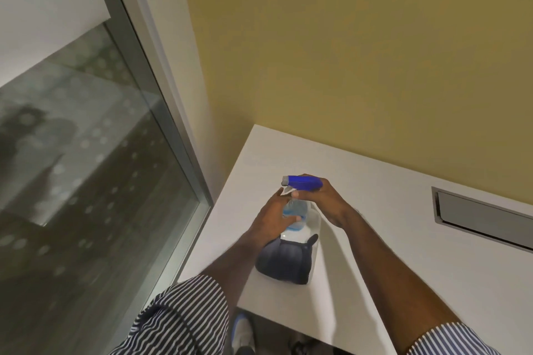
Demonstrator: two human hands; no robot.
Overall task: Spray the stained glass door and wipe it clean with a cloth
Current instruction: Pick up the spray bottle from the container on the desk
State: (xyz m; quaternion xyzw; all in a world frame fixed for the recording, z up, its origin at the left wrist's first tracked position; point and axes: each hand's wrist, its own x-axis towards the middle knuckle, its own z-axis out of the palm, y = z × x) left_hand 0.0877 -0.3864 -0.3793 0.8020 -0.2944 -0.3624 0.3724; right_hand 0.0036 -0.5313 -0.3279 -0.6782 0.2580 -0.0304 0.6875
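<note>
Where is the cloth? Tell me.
In the head view, the dark cloth lies on the white table, just nearer the person than the spray bottle both hands hold.

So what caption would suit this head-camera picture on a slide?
Both hands, left hand and right hand, grip a spray bottle above a dark cloth beside the glass door.

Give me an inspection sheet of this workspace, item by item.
Surface: white table, against a yellow wall.
Job's things: spray bottle upright on the table; dark cloth lying just in front of it; glass door to the left.
Clutter: nothing seen.
Hands: left hand holds the bottle's body; right hand grips its blue head.
Cables: nothing seen.
Surroundings: grey recessed hatch in the tabletop; a shoe on the floor.
</note>
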